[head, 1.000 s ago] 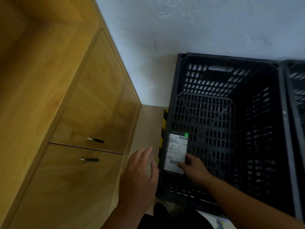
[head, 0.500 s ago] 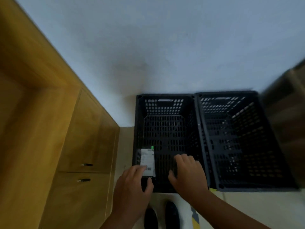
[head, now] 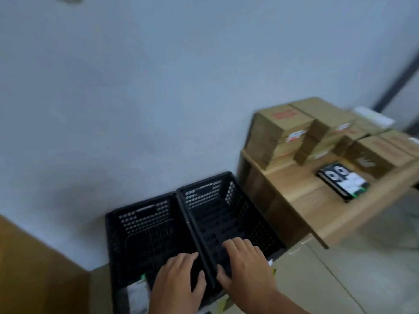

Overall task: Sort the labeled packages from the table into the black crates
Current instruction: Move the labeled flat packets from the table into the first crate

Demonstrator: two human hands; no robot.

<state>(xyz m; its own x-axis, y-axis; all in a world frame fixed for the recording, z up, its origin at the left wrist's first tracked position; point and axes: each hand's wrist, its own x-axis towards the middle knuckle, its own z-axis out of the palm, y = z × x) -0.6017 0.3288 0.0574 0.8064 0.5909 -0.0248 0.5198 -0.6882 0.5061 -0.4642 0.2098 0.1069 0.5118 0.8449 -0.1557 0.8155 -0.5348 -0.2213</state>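
The left hand point(head: 179, 284) hovers palm down with its fingers loosely spread and nothing in it, above the near end of the left crate point(head: 140, 217). The right hand point(head: 244, 266) is likewise spread and empty, just at 3 o'clock of the left one, above the near end of the right crate point(head: 209, 192). The crates' shared rims run between the two hands. Whether either hand touches the plastic I cannot tell.

Both crates are black, with perforated walls and a handle slot in the far end. They stand side by side, touching, at 6 o'clock in the view. In the near left corner of the left crate lies a labeled package point(head: 136, 295). It shows a pale label with a small green mark at its far edge, though the blur leaves its print unreadable. A black package point(head: 342, 180) lies flat on the table point(head: 303, 205) at 3 o'clock, printed with white rings and bearing a white label with a green patch at its near end.

The table is light wood and stands just beside the right crate. Brown cardboard boxes point(head: 283, 132) with red and white labels are stacked along its far side, at about 2 o'clock. Behind everything rises a plain pale wall point(head: 158, 87). A wooden cabinet point(head: 34, 268) fills the corner at 8 o'clock, and a pale floor point(head: 340, 284) spreads at 4 o'clock.
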